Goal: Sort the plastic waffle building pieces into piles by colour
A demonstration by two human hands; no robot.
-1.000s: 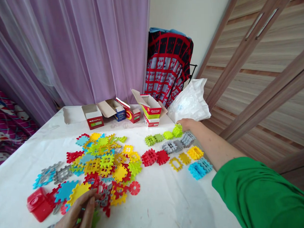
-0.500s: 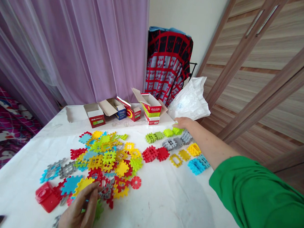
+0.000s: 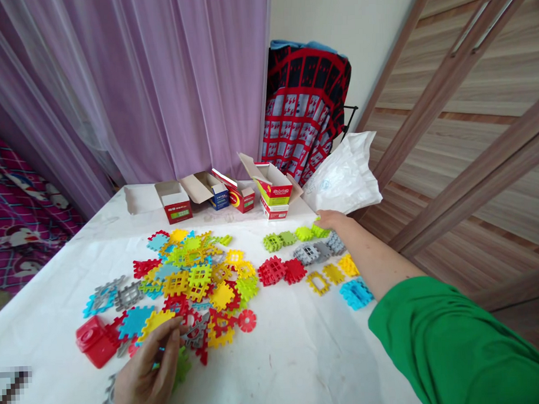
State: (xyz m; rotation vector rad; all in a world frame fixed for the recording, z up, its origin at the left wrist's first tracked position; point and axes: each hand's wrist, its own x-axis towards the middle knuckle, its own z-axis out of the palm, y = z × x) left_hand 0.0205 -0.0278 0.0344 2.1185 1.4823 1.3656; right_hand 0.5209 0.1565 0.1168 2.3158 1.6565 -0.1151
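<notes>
My left hand [image 3: 147,368] is at the near edge of the pile of plastic interlocking tiles [image 3: 196,275], fingers curled in; what they hold, if anything, is hidden. A green tile [image 3: 182,367] shows just beside it, and a yellow tile [image 3: 156,324] lies above the fingers. At the far right of the sorted tiles, my right hand [image 3: 334,219] reaches out with its fingertips closed on a light green tile [image 3: 320,228], at the end of the green row. Below that row sit grey tiles [image 3: 306,254], red tiles [image 3: 272,271], yellow tiles [image 3: 334,274] and blue tiles [image 3: 356,293].
Opened cardboard boxes, among them a red box [image 3: 178,210], a blue box [image 3: 220,196] and a stacked box [image 3: 275,193], line the table's back edge. A white plastic bag [image 3: 343,176] stands at the back right. A red plastic block [image 3: 96,342] lies left of the pile.
The whole view has shifted slightly, so the table's contents appear farther right. Both hands stay at nearly the same places over the tiles.
</notes>
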